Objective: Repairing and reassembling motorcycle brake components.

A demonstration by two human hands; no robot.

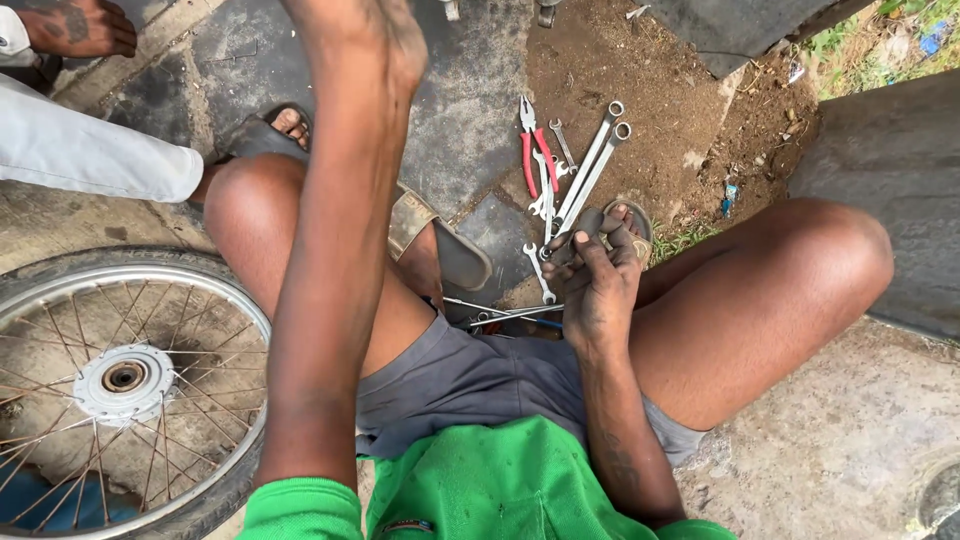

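Head view, looking straight down at a squatting person in grey shorts (450, 380) and a green shirt (490, 490). I'll use the pile of spanners (585, 175) on the dirt as the landmark.

The right hand (598, 275) sits just below that pile, fingers curled around the lower ends of two long ring spanners, so it's gripping them. The ring heads point up and away from the hand toward the bare soil.

Just left of the pile lie red-handled pliers (535, 150), touching a few smaller spanners. A short open-ended spanner (538, 272) lies just below-left of the pile, next to the hand. A sandalled foot (622, 222) is right behind the hand.

The left hand (375, 35) is well up and left of the pile, raised close to the camera; its fingers run out of frame, so I can't tell if it's released or clenched.

Far left of the pile, a spoked wheel (125, 385) with its tyre lies flat on the ground. Another person's hand (80, 25) and pale trouser leg (90, 150) show in the upper left corner.
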